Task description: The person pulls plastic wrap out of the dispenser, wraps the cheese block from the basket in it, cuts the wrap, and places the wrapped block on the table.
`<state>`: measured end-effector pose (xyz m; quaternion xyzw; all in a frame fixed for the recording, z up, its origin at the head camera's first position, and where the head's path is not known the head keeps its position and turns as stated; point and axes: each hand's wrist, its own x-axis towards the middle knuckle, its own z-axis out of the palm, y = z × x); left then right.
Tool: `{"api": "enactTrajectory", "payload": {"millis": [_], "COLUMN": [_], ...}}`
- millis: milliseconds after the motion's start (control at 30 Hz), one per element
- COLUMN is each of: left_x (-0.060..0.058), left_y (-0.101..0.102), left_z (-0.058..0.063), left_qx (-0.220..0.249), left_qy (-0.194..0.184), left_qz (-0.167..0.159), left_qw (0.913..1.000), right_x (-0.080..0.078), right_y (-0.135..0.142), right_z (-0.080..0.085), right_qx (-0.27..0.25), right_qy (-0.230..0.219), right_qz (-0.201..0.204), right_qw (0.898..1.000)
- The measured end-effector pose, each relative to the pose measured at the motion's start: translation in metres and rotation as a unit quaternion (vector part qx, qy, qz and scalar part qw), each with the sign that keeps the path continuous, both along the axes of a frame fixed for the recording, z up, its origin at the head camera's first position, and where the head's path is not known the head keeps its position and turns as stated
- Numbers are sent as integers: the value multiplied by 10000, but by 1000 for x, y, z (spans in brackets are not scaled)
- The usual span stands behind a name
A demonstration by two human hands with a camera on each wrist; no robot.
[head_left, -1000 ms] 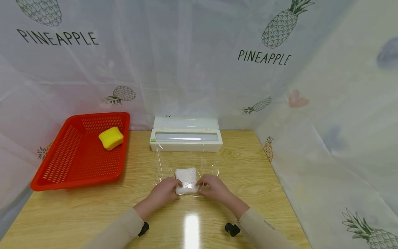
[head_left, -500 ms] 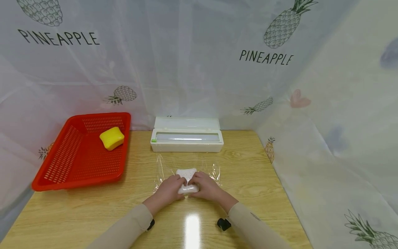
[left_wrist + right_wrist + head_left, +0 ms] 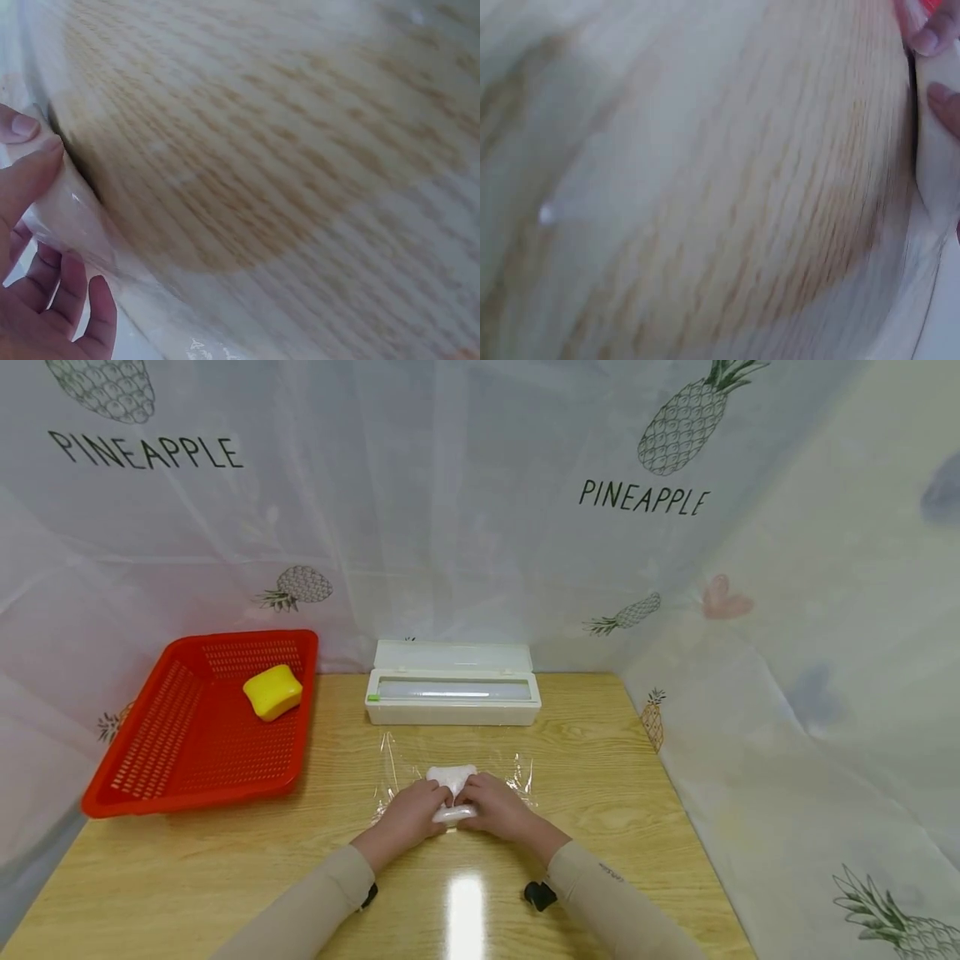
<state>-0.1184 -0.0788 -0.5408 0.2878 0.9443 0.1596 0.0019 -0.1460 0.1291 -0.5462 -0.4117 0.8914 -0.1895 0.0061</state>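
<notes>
A white sponge (image 3: 452, 773) lies on a sheet of clear cling film (image 3: 389, 767) on the wooden table (image 3: 225, 885). My left hand (image 3: 408, 814) grips its left side and my right hand (image 3: 497, 808) its right side, thumbs towards the near edge. Both hands meet near the middle and hide part of the sponge. In the left wrist view, curled fingers (image 3: 64, 292) hold the film-covered sponge (image 3: 71, 199) along its edge. The right wrist view catches two fingertips pressed against the sponge (image 3: 936, 161) at the right border.
Behind the film stands a white cling film dispenser (image 3: 453, 713), its lid raised. On the left, a red plastic basket (image 3: 197, 796) holds a yellow sponge (image 3: 272, 692). A printed curtain (image 3: 465, 527) hangs behind the table and along its right side.
My hands have come inward from the sponge's sides and closer together over its near part. The near part of the sponge now looks folded between them, with the film around it.
</notes>
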Motion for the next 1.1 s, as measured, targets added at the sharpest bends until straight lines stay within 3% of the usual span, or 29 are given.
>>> {"api": "enactTrajectory", "payload": {"millis": [233,333,533,633,867,1100], "left_x": [1,2,3,1,-13,-26], "left_y": [-2,-4,-6,-7,-12,-13], "left_z": [2,5,13,14,9,15], "left_qx": [267,500,866,934,1003,1181], "left_qy": [279,404,428,430,-15,-565], "left_qz": [69,138,17,-122,-110,21], "left_qw": [9992,9978,9953,9946,9949,9914], "right_x": [1,-1,-5,-7,-3,-8], "right_y": [0,0,2,3,7,11], "right_z": [10,16,30,32,33,30], "right_qx": [-47,-186,-621,-647,-964,-1127], "right_qy": [648,392,-687,-730,-346,98], "right_qz": [46,-62,-204,-140,-495,163], "right_qw": [9979,9990,9955,9951,9935,9935]}}
